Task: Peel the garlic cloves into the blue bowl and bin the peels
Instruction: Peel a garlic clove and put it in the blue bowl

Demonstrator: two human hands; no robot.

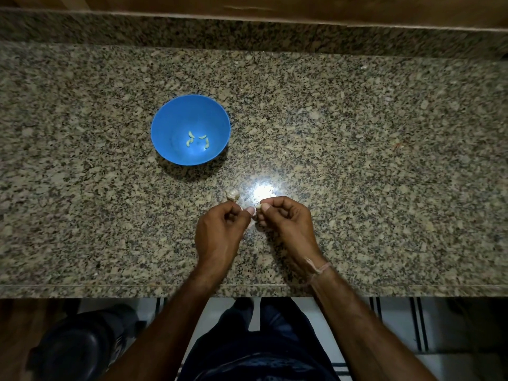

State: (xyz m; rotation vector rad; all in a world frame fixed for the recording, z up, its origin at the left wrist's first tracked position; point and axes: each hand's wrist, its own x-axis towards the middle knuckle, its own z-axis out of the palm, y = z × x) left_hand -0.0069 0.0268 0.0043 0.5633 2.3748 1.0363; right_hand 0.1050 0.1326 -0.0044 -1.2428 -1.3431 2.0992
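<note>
A blue bowl stands on the granite counter, left of centre, with several pale peeled garlic cloves at its bottom. Nearer to me, a piece of unpeeled garlic bulb lies on the counter just beyond my hands. My left hand and my right hand are close together over the counter's front part, fingers curled. Between their fingertips they pinch a small garlic clove, mostly hidden by the fingers. My left thumb touches it from the left.
A bright light reflection shines on the counter just beyond my right hand. The counter's front edge runs below my wrists. A dark round bin stands on the floor at lower left. A raised granite backsplash closes the far side.
</note>
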